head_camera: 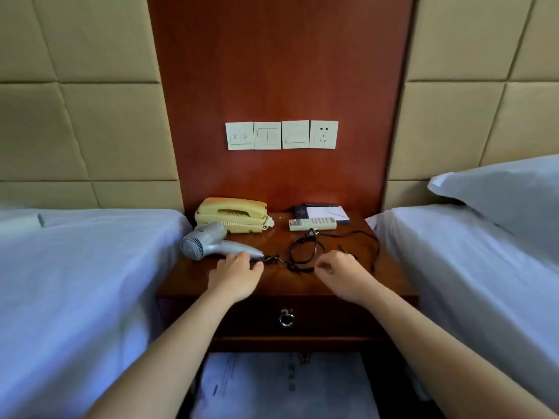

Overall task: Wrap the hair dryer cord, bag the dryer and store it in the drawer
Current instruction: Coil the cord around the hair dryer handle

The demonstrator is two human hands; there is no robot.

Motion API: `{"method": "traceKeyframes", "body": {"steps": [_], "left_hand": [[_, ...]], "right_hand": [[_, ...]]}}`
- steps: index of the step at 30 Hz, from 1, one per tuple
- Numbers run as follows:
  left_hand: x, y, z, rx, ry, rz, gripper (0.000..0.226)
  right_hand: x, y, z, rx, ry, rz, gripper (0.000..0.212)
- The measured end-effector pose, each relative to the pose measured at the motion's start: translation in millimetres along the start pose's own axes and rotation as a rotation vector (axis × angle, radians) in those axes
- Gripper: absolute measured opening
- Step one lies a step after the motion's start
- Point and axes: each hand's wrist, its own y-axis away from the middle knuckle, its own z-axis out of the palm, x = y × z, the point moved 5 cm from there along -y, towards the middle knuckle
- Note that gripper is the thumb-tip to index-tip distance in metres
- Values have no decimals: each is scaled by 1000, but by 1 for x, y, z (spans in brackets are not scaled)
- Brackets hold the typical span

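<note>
A silver hair dryer [208, 241] lies on its side on the wooden nightstand [390, 285], nozzle end toward the left bed. Its black cord [304, 251] runs right from the handle in loose, tangled loops, with the plug near the remote. My left hand [234, 276] rests on the end of the dryer's handle, fingers spread over it. My right hand [338, 273] hovers at the cord's loops with fingers curled, pinching the cord near its lower loop. The drawer [286, 317] below the tabletop is closed, showing a round metal knob. A white bag [284, 385] lies on the floor under the nightstand.
A yellow telephone [231, 214] stands behind the dryer. A white remote [311, 223] and a notepad [326, 213] lie at the back right. Beds with white sheets flank the nightstand on both sides; a pillow [508, 192] lies on the right one. Wall switches and a socket [323, 134] are above.
</note>
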Motion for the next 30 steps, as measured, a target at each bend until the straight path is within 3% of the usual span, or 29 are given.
{"method": "traceKeyframes", "body": {"steps": [5,11,15,19,22,25,30], "left_hand": [[-25,-22,36,-7,-90,-144,61],[-41,-53,52,112,-140,-54,59],[-42,-76,53,123,13,-79,56],[-43,-83,53,132,189,-156,56],[-42,-82,46,122,472,-217,54],[-45,-77,44,62,567,-173,59],[-51,-69,42,14,587,-137,55]], "right_hand": [[6,-24,37,12,-59,-42,18],[-6,-59,72,122,-136,-113,29],[-14,-88,86,188,-237,-99,35],[-19,-115,102,155,-349,47,44],[-24,-125,115,96,-102,120,49],[-28,-127,120,55,103,130,53],[-31,-129,120,-56,97,105,38]]}}
